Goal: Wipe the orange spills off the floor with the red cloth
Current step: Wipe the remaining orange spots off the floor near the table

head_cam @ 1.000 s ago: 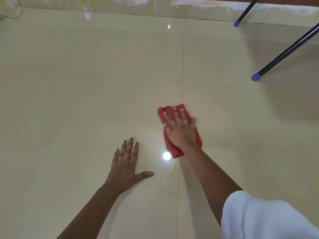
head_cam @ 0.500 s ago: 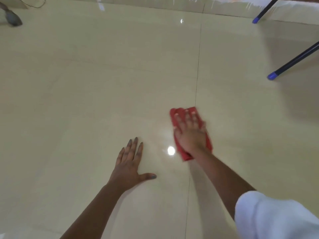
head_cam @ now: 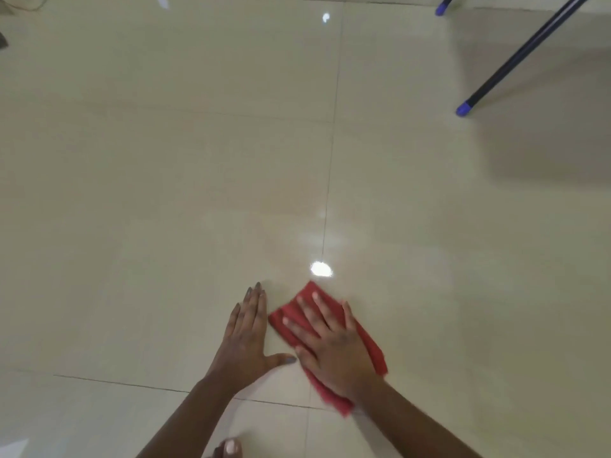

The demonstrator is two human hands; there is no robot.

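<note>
The red cloth (head_cam: 370, 345) lies flat on the glossy cream tiled floor (head_cam: 165, 193), near the bottom middle of the view. My right hand (head_cam: 330, 345) presses down on it with fingers spread, palm flat over the cloth. My left hand (head_cam: 248, 338) rests flat on the bare tile just left of the cloth, fingers together and thumb out, its thumb tip close to my right hand. I see no orange spill on the tiles around the cloth; a faint wet sheen shows beyond it near a bright light reflection (head_cam: 320, 269).
Two dark poles with blue tips (head_cam: 464, 109) slant down to the floor at the upper right, casting a shadow. A toe (head_cam: 229, 447) shows at the bottom edge. Tile joints run up the middle and across below my hands.
My right hand has dragged the red cloth back toward me and beside my left hand. The view has tilted, so both hands now sit lower in the frame.
</note>
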